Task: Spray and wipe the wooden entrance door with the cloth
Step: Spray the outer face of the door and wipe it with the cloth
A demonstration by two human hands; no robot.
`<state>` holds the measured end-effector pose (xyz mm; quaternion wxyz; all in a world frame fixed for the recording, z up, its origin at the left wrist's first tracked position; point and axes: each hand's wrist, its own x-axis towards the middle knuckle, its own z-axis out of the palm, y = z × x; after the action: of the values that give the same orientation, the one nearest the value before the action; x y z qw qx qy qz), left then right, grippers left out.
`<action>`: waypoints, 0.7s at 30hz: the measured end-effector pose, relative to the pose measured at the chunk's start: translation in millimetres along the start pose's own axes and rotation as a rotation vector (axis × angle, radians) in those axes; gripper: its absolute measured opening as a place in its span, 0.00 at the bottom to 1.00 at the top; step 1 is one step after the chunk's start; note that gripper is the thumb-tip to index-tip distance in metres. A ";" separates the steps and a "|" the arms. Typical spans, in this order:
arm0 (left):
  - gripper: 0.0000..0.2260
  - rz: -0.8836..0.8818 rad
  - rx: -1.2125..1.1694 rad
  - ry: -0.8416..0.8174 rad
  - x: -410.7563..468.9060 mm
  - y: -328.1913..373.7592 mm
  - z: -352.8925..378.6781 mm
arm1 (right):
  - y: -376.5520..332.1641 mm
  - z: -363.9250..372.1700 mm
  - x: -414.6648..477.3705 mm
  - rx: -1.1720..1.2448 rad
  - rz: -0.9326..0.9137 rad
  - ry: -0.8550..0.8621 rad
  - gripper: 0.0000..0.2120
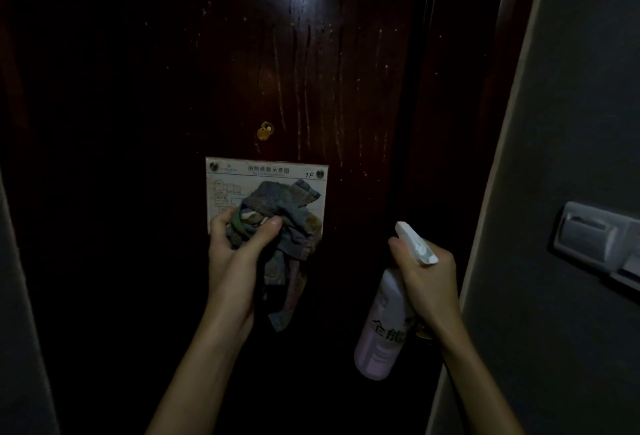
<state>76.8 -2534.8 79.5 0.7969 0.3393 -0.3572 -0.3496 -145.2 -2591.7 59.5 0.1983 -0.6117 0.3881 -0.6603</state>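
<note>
On the streaked dark door: left fingers clutch cloth, right fingers grip bottle.

Fig. 1. My one view: head-worn wide-angle cam, facing fwd and slightly down, close up to the door.

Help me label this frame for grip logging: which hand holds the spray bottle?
The right hand, gripping the spray bottle by its neck; the left hand holds the crumpled cloth instead.
</note>
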 end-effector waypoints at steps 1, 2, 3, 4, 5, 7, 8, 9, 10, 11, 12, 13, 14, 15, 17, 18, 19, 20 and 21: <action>0.22 -0.001 0.003 -0.002 -0.5 -0.1 0.4 | -0.3 -1.2 0.3 0.011 0.002 -0.019 0.14; 0.22 -0.005 0.004 -0.004 -1.1 -0.5 0.7 | -0.1 -2.1 0.7 0.014 -0.003 -0.037 0.15; 0.22 -0.009 0.003 -0.005 -1.6 -0.8 1.2 | 0.9 -2.8 1.3 0.007 -0.007 -0.049 0.16; 0.21 -0.013 -0.002 -0.005 -1.9 -1.0 1.7 | 2.2 -3.0 1.7 -0.003 -0.005 -0.052 0.17; 0.21 -0.014 -0.005 -0.006 -2.2 -1.0 2.0 | 2.9 -2.6 1.6 -0.013 -0.002 -0.048 0.17; 0.21 -0.015 -0.003 -0.008 -3.0 -1.2 2.7 | 4.1 -1.0 0.7 -0.023 0.005 -0.034 0.18; 0.21 -0.014 -0.003 -0.010 -3.2 -1.4 2.9 | 5.9 -1.0 0.9 -0.019 0.014 -0.033 0.17; 0.21 -0.012 -0.004 -0.014 -3.6 -1.4 2.9 | 8.0 -1.6 1.2 -0.013 0.022 -0.039 0.17; 0.20 -0.010 -0.008 -0.016 -3.7 -1.6 2.7 | 10.3 -2.6 2.0 -0.003 0.025 -0.051 0.16; 0.20 -0.009 -0.011 -0.018 -3.5 -1.5 2.5 | 12.0 -3.4 2.9 0.000 0.032 -0.072 0.14; 0.20 -0.011 -0.012 -0.018 -3.3 -1.7 2.1 | 12.6 -3.3 4.2 -0.022 0.047 -0.092 0.12; 0.20 -0.014 -0.010 -0.017 -3.3 -1.6 2.0 | 11.8 -3.8 4.7 -0.048 0.060 -0.102 0.10; 0.20 -0.014 -0.010 -0.015 -2.7 -2.1 1.8 | 9.6 -3.1 4.4 -0.049 0.056 -0.091 0.10; 0.19 -0.012 -0.009 -0.011 -2.0 -2.3 1.8 | 7.9 -1.7 3.7 -0.027 0.041 -0.059 0.12; 0.19 -0.010 -0.001 -0.005 -0.8 -2.8 3.0 | 3.7 0.5 2.5 -0.006 0.012 0.030 0.17; 0.19 -0.011 0.001 -0.005 0.0 -3.2 4.1 | 2.3 1.0 2.3 -0.009 0.001 0.056 0.19; 0.19 -0.014 0.003 -0.005 0.5 -3.1 5.3 | 1.3 1.0 2.5 -0.019 -0.009 0.071 0.19; 0.19 -0.014 0.005 -0.006 1.6 -3.0 6.6 | 0.8 0.1 3.6 -0.026 -0.019 0.077 0.19; 0.18 -0.012 0.007 -0.009 2.4 -2.5 7.9 | 0.8 -1.5 5.3 -0.030 -0.025 0.068 0.18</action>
<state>70.8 -2540.4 82.4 0.7918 0.3428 -0.3600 -0.3547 -147.7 -2595.7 62.4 0.1677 -0.5964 0.3969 -0.6772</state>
